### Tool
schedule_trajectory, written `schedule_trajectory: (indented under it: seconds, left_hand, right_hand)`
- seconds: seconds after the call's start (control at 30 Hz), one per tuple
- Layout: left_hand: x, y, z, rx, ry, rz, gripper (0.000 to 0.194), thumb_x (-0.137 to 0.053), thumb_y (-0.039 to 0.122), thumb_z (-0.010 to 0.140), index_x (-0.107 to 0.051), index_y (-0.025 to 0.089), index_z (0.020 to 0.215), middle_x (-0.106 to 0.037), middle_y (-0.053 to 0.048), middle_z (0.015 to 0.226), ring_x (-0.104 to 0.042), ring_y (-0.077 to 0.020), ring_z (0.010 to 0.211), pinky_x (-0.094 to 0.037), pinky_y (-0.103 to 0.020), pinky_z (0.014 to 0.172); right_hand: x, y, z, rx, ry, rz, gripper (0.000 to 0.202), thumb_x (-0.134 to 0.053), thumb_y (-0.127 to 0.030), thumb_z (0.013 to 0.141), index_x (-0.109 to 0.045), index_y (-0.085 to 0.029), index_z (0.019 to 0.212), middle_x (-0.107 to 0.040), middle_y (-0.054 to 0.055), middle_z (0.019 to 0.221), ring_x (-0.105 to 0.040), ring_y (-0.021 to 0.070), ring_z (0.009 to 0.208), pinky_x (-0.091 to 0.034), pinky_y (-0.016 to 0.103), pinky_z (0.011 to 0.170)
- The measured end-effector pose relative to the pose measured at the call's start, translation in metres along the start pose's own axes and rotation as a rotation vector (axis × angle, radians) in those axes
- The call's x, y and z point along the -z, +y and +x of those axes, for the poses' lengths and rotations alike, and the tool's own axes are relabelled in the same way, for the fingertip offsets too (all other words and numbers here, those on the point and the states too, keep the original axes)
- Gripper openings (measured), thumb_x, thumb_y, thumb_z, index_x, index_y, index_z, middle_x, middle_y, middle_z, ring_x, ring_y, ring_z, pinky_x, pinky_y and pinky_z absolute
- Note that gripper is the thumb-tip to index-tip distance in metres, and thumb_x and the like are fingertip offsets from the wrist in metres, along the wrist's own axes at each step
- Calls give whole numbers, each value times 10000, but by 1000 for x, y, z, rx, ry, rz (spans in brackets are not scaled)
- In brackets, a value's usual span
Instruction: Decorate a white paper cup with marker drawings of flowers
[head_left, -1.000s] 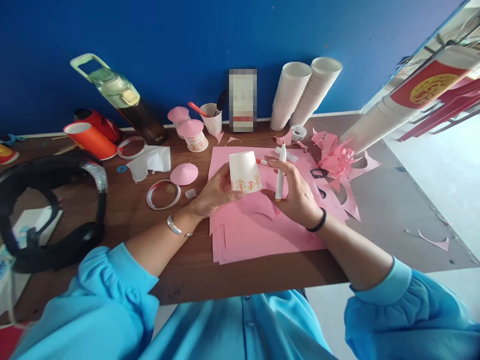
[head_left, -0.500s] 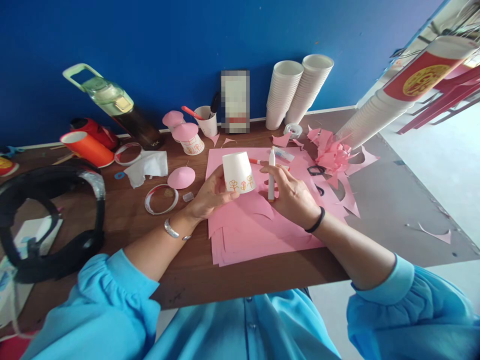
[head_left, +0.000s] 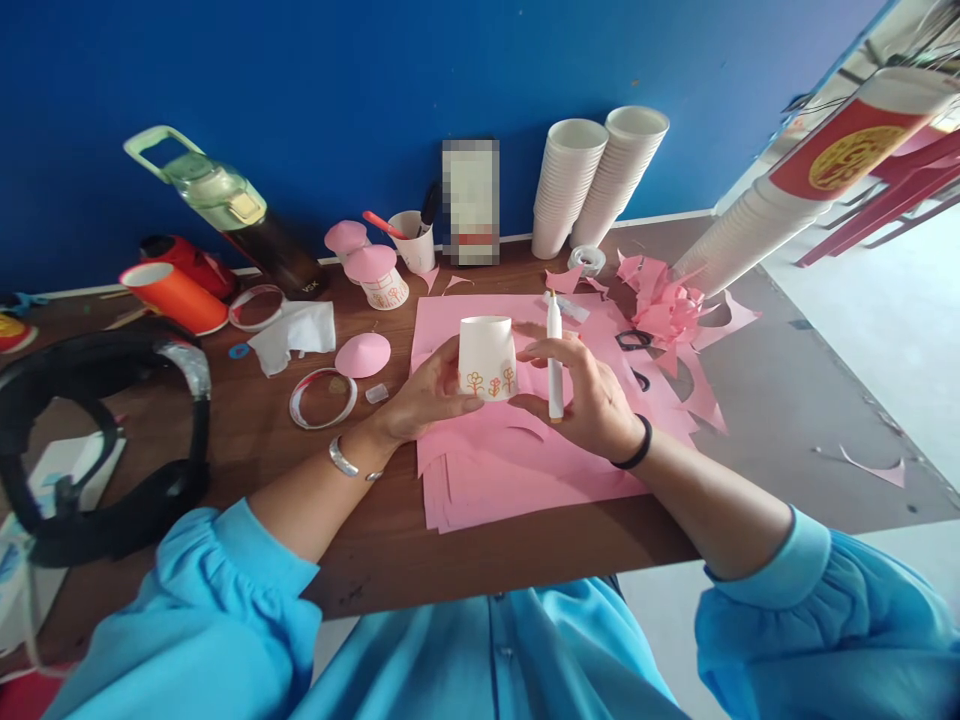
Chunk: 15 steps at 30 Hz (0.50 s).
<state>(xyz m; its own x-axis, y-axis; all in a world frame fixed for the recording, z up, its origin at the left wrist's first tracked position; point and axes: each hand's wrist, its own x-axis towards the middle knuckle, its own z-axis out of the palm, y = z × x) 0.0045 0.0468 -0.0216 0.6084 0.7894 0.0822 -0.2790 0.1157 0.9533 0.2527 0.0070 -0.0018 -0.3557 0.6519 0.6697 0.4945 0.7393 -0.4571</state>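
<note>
Holding a white cup (head_left: 487,350) above the pink paper (head_left: 517,470), the left hand (head_left: 426,392) is closed round the cup's left side. Its thumb (head_left: 459,405) lies along the lower edge; its fingers go behind the wall and are partly hidden. The cup is nearly upright, narrow end up, between the two hands, and a row of flowers (head_left: 495,385) in orange and red runs along its lower part.

The right hand (head_left: 600,400), to the right of the cup, is clamped on a white marker (head_left: 555,375). The marker stands nearly vertical, its orange-brown tip (head_left: 553,297) uppermost and apart from the cup. One finger bends across the front of the barrel; the thumb points leftward to the cup's lower right edge. From where I stand, I cannot tell whether that thumb touches the cup.

A silver bracelet (head_left: 343,457) marks the left wrist, a black band (head_left: 640,445) the right. On the table (head_left: 390,560), left of the paper, a loose pink cone (head_left: 363,355) lies near a white ring (head_left: 297,410). Farther back, a drawn-on cup (head_left: 387,292) wears a similar cone (head_left: 371,262). Beyond the right hand are pink scraps (head_left: 660,305) and, by the wall, two cup stacks (head_left: 568,190).
</note>
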Motion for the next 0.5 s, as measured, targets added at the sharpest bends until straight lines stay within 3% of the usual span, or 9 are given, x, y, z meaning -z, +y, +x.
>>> schedule_trajectory:
  seconds: [0.23,0.37,0.5]
  left_hand:
    - [-6,6,-1,19,-21,27,714,-935,359,756,-671,295,1416,-698,-108,1438,-643,-338,1347,-539,-454,1092]
    - [-7,6,-1,-6,-48,22,687,-930,356,758,-689,317,1400,-711,-94,1380,-648,-323,1313,-544,-455,1083]
    - [-7,4,1,-16,-47,34,781,-975,341,693,-675,320,1414,-712,-93,1353,-636,-335,1321,-533,-476,1110]
  right_hand:
    - [3,-3,3,-36,-33,53,589,-796,-387,967,-441,-276,1423,-643,184,1499,-768,294,1200,-695,433,885]
    - [3,-1,6,43,-18,55,578,-783,-399,978,-444,-269,1428,-689,170,1443,-749,296,1259,-689,441,948]
    - [4,0,6,66,-9,27,579,-785,-432,974,-461,-267,1425,-702,171,1435,-758,298,1244,-689,453,955]
